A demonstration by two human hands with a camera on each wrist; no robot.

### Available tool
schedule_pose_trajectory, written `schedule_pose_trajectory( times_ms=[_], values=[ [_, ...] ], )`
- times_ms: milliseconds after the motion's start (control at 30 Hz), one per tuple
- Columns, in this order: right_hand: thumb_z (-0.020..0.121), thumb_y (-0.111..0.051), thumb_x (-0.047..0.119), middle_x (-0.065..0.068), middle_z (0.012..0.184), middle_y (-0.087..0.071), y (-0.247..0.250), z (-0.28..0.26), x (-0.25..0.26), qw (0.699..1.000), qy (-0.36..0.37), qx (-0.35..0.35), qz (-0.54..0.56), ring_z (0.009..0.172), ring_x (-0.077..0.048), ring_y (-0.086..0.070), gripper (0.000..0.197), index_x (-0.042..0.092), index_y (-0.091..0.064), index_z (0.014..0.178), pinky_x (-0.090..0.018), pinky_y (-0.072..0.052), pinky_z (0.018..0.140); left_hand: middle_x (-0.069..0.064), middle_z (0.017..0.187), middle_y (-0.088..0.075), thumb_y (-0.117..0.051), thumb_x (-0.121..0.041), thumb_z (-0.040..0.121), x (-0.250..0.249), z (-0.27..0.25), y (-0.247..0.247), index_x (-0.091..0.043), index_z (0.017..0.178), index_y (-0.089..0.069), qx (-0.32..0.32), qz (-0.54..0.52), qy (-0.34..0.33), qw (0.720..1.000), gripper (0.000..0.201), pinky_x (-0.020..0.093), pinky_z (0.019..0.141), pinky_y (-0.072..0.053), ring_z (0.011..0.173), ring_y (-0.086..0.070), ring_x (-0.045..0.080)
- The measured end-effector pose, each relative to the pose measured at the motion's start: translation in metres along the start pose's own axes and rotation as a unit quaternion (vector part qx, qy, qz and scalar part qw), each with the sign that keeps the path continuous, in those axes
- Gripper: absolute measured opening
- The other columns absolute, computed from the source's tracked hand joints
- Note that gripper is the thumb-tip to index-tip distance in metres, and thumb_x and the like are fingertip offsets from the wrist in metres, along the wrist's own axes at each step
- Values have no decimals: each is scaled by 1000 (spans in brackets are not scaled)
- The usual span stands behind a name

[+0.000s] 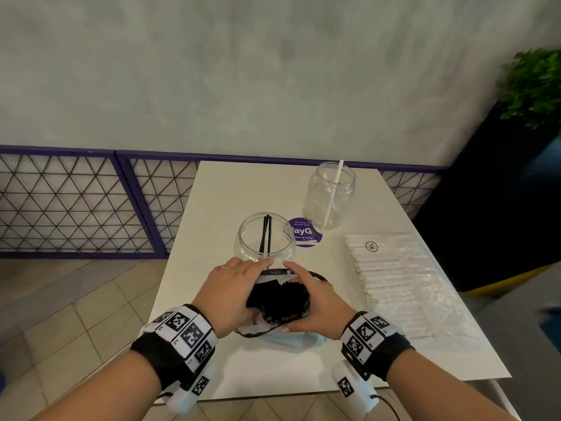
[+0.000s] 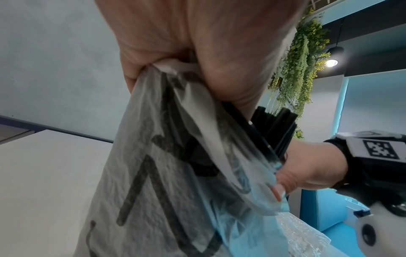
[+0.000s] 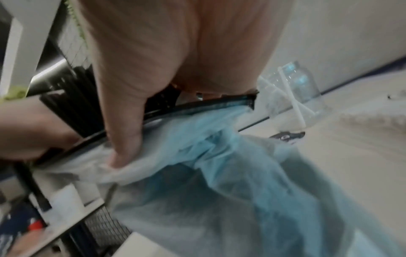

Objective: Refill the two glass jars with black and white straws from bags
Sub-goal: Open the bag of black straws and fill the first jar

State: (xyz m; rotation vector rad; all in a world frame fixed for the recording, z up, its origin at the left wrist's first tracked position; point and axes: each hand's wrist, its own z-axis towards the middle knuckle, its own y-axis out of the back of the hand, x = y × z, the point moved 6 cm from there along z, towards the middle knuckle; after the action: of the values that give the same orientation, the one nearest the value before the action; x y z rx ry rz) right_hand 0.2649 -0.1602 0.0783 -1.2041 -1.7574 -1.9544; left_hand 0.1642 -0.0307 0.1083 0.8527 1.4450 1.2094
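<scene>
A bundle of black straws (image 1: 280, 302) stands on end in a thin clear and blue plastic bag (image 1: 291, 337) near the table's front. My left hand (image 1: 235, 288) grips the bag and bundle from the left, and my right hand (image 1: 308, 300) grips them from the right. Just beyond the hands, the near glass jar (image 1: 265, 238) holds a few black straws. The far jar (image 1: 329, 196) holds one white straw. The left wrist view shows the bag (image 2: 164, 173) bunched in my palm, with straw ends (image 2: 274, 128) sticking out. My right thumb (image 3: 123, 121) presses the bag (image 3: 219, 173).
A clear bag of white wrapped straws (image 1: 394, 278) lies flat on the right side of the white table (image 1: 230, 189). A round purple sticker (image 1: 305, 232) lies between the jars. A purple-framed mesh fence (image 1: 76, 202) and a grey wall stand behind the table; a plant (image 1: 534, 83) is at far right.
</scene>
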Motion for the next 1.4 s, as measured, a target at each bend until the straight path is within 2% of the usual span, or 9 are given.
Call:
schedule_pose_trajectory(
  times_ms=[233,367,500,633,833,1000,1133,1267,1400],
  values=[
    [59,-79,14,7,96,-59,20,-7,4,963,15,-189,193,88,-3,-57,55,34,-55,105,-17,-45,82,-5,128,-55,-67,-40,74,10,0,7,-31,143,-31,-42,-16,45,998,78,35,94,-42,116,-47,21],
    [66,-81,3,8,90,-60,12,-12,-5,959,-10,-181,219,82,0,-56,44,24,-57,95,-14,-43,78,-4,125,-57,-67,-39,74,8,1,8,-30,141,-35,-48,-19,42,998,74,34,93,-42,114,-48,23],
    [64,-83,10,6,113,-55,13,-13,-6,968,-16,-153,200,99,0,-55,72,28,-43,121,-17,-43,87,-2,118,-62,-69,-36,70,6,3,7,-28,135,-45,-53,-24,32,998,71,38,89,-47,107,-53,25],
    [61,-80,48,11,138,-34,30,-16,26,988,52,-144,33,129,0,-34,102,29,-22,144,-18,-30,107,-1,114,-65,-70,-34,68,4,5,5,-25,133,-48,-58,-15,35,998,69,39,86,-49,103,-55,26],
    [75,-55,66,7,131,-47,14,5,58,962,87,-166,-199,120,-14,-44,71,28,-40,133,-32,-38,100,-1,126,-55,-72,-32,73,-3,12,4,-24,137,-42,-49,-54,24,997,71,32,96,-40,112,-48,23],
    [89,-39,52,4,114,-58,17,15,44,944,101,-152,-274,96,-22,-58,45,24,-51,122,-37,-47,79,-9,124,-44,-54,-70,58,28,6,15,-33,132,-45,-5,-181,51,982,83,23,99,-31,115,-41,11],
    [94,-39,39,3,117,-55,22,20,43,936,148,-152,-280,98,-21,-55,35,23,-49,123,-35,-50,79,-10,118,-54,-46,-76,61,33,2,14,-32,128,-51,1,-245,63,967,81,11,87,-35,107,-50,4],
    [94,-38,52,4,125,-51,20,21,48,937,160,-128,-281,106,-18,-51,44,26,-47,129,-34,-47,85,-10,117,-59,-66,-54,79,32,1,13,-28,124,-56,-37,-297,104,948,53,21,94,-42,108,-55,6],
    [88,-28,70,7,130,-49,21,23,45,947,136,-85,-280,113,-17,-50,64,28,-43,135,-35,-43,92,-9,116,-65,-59,-42,89,39,0,7,-31,116,-62,-50,-347,147,925,29,30,101,-44,108,-58,6]
  ],
)
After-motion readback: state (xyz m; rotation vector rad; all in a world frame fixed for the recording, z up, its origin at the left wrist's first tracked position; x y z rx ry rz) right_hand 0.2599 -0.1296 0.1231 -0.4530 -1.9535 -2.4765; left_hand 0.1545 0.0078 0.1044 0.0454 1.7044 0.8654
